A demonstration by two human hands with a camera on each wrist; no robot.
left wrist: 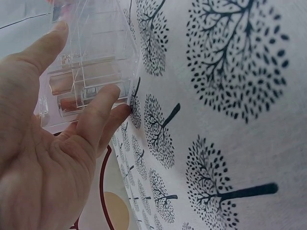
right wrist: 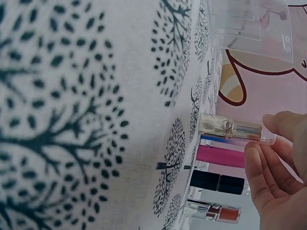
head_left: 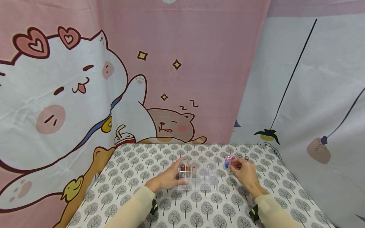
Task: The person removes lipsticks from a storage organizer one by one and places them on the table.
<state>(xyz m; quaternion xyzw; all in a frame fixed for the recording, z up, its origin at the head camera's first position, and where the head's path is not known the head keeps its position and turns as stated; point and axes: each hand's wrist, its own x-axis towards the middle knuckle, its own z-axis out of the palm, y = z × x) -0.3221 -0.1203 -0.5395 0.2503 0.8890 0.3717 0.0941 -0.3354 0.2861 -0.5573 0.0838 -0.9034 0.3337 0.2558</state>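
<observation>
My left hand (head_left: 169,176) grips the left end of a clear divided organizer (head_left: 211,181), its thumb at the front and fingers behind. Three lipstick tubes show upright in the left compartments, among them a rose-brown tube (head_left: 188,170) and a clear-bodied one with a red top (head_left: 194,171). To the right of the organizer, my right hand (head_left: 244,172) pinches the top of a lipstick (right wrist: 230,128) with a gold base and a clear cap. The tube is upright, its base close over the tablecloth.
Beside the right hand stand a magenta tube (right wrist: 220,156), a black tube (right wrist: 217,182) and a clear tube with an orange-red middle (right wrist: 223,213). A blue-and-pink tube (head_left: 227,161) stands there too. A tree-print cloth (head_left: 196,218) covers the table; printed curtains (head_left: 182,82) hang behind.
</observation>
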